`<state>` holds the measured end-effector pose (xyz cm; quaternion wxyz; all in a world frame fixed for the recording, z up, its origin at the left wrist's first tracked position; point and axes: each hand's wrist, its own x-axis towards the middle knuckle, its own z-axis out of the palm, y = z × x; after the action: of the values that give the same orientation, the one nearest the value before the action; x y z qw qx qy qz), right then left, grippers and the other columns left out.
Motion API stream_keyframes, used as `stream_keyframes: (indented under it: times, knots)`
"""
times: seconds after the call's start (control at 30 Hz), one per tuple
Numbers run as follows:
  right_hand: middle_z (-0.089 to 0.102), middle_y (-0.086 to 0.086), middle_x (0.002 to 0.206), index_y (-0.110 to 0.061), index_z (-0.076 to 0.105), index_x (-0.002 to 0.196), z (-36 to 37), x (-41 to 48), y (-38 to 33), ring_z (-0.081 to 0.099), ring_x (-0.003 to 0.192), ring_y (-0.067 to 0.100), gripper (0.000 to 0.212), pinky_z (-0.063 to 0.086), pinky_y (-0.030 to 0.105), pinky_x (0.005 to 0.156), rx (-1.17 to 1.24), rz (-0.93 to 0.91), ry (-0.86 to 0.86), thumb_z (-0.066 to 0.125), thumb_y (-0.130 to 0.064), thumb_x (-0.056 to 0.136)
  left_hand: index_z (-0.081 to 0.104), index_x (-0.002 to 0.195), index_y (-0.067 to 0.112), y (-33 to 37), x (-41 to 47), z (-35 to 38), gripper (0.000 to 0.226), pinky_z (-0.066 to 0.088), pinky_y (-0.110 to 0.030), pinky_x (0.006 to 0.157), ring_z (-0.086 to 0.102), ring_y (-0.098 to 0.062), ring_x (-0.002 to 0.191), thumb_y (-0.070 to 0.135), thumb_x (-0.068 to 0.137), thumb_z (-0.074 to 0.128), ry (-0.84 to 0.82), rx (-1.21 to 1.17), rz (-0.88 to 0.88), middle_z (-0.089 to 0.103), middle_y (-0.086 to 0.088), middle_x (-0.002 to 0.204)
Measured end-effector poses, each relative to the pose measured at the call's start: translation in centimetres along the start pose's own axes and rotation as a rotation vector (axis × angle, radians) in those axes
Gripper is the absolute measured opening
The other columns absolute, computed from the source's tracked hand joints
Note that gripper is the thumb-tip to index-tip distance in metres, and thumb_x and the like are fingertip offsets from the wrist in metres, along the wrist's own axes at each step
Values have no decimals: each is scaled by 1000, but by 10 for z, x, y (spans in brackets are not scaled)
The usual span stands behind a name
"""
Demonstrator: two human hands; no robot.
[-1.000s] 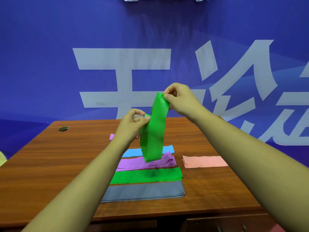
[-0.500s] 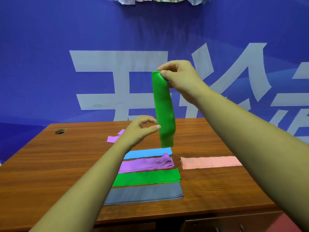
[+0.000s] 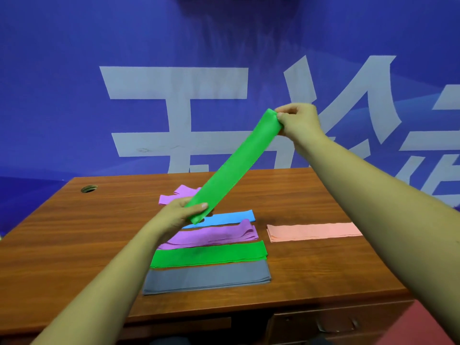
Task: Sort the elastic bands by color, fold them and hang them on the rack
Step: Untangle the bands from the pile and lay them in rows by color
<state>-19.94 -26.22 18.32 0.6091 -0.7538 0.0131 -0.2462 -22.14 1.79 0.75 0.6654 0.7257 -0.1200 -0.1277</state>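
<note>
While green band (image 3: 234, 165) hangs taut on diagonal above table (image 3: 74, 235), right hand (image 3: 297, 120) raised, pinching top end; left hand (image 3: 179, 215) low, clamped on bottom end over blue band (image 3: 229, 217). Left tabletop bare; pink stack (image 3: 313, 231) sits right.

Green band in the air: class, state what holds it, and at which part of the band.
Both hands hold the green band: the right hand pinches its upper end, the left hand grips its lower end.

Green band (image 3: 234, 165) stretched between left hand (image 3: 178, 215), right hand (image 3: 297, 120)
</note>
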Motion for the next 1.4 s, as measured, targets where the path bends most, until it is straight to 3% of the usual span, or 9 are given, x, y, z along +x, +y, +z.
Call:
stream_keyframes:
  times: [0.07,0.17,0.27,0.57,0.77,0.9,0.97,1.07,1.4]
  knots:
    - [61,37,84,10,66,77,-5,1,22,62,75,27,15,62,44,73,3,56,23,52,11,83,67,108,6,0,-4,-15,51,57,-27,76,72,-23,86,39,72,82,33,-63,-27,74,-13,95]
    - [61,18,72,-5,63,68,-4,1,57,65,76,30,27,61,30,57,28,192,37,53,14,85,64,105,7,1,-10,-31,16,58,-21,62,73,-17,72,15,93,61,181,-107,-69,75,-10,83]
    - [63,23,78,-3,61,67,1,-8,93,66,73,35,27,60,39,62,81,359,27,54,16,84,66,109,9,-6,-13,-48,15,57,-18,59,73,-14,70,13,96,57,256,-66,-101,76,-10,85]
    - [59,11,73,-7,55,74,13,-92,171,60,66,20,19,55,27,46,76,636,-57,57,6,87,53,84,10,-42,-40,-58,13,44,-16,40,68,-13,50,7,96,56,353,158,-219,66,-12,68]
    - [60,12,74,-5,62,82,20,-130,218,58,63,21,3,48,23,43,-134,666,-86,63,-1,82,58,74,15,-76,-57,-60,18,32,-16,42,51,-8,41,11,91,62,477,327,-285,54,-8,65]
    - [49,11,53,-7,54,56,26,-139,232,43,47,22,19,33,27,49,-310,600,-71,66,-5,71,63,69,8,-91,-64,-63,18,33,-17,43,45,-15,46,9,86,69,501,398,-332,55,1,48]
    - [47,8,52,-9,53,54,30,-139,236,42,49,22,21,30,25,48,-366,578,-86,63,-4,71,66,72,4,-97,-66,-66,15,42,-23,56,52,-19,56,11,83,73,508,413,-347,62,-4,56]
    - [58,14,64,-4,63,63,36,-138,237,54,63,27,11,39,27,56,-445,545,-103,61,-4,74,67,72,10,-106,-63,-70,13,48,-34,71,58,-20,68,14,80,76,546,440,-358,68,-9,70]
    - [66,23,86,3,66,78,36,-146,251,62,87,37,13,50,36,74,-640,395,-129,55,-3,83,67,82,11,-113,-61,-53,10,38,-27,72,60,-22,85,19,83,72,646,635,-331,68,-5,84]
